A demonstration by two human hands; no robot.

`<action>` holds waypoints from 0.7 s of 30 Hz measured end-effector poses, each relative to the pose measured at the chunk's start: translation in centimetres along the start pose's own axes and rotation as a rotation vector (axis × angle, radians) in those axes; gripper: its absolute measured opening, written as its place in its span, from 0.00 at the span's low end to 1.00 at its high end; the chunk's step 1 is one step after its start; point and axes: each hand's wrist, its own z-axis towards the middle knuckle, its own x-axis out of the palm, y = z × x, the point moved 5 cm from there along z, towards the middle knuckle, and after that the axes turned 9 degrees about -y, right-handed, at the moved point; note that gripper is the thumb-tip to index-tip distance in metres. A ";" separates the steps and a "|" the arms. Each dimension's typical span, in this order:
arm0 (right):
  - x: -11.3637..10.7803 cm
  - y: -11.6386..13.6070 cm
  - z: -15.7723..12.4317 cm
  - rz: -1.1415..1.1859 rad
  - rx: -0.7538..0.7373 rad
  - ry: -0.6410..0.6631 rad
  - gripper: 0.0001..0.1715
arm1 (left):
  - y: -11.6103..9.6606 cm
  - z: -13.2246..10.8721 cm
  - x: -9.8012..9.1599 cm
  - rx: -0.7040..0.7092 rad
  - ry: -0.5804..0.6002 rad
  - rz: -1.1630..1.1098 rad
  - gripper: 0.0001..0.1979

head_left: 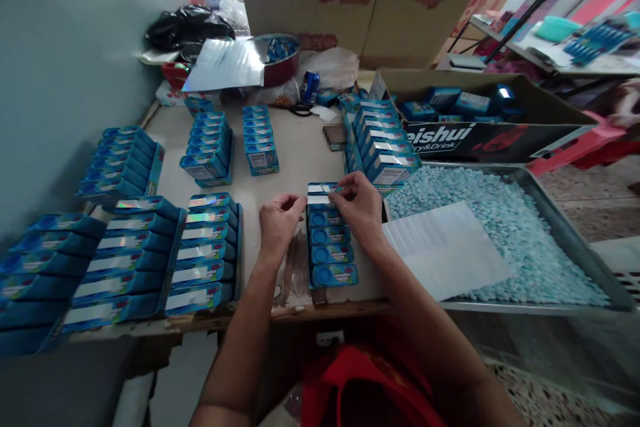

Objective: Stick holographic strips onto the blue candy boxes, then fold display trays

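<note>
A white sticker strip (319, 199) lies across the second blue candy box from the far end of a row (331, 253) in front of me. My left hand (279, 220) pinches with thumb and forefinger at the strip's left end. At the right end my right hand (359, 203) has its fingers closed on the strip. The farthest box of this row bears a pale strip on top, while the nearer boxes show bare blue tops with round marks. Under my right forearm a white sheet of stickers (445, 250) rests partly on pale blue candies (480, 213).
More rows of blue boxes stand at left (205, 250) and beyond my right hand (383, 137), many with strips. A metal tray (590, 260) of candies sits at right, behind it a black carton (460, 137). A red pot (285, 70) and a drink can (310, 87) stand at the back.
</note>
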 end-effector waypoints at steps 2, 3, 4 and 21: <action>0.2 -0.1 -0.2 -0.030 -0.011 -0.010 0.10 | 0.5 0.2 0.0 -0.007 -0.002 0.032 0.09; 0.3 -0.1 -0.3 -0.030 -0.007 -0.019 0.10 | 0.7 0.3 0.0 -0.012 -0.002 0.040 0.09; 0.4 -0.1 -0.3 -0.031 -0.001 -0.014 0.11 | 0.8 0.3 0.0 -0.021 0.000 0.041 0.09; 1.0 -0.3 -0.2 -0.113 0.026 0.052 0.09 | 2.9 0.6 0.4 -0.134 0.021 -0.053 0.11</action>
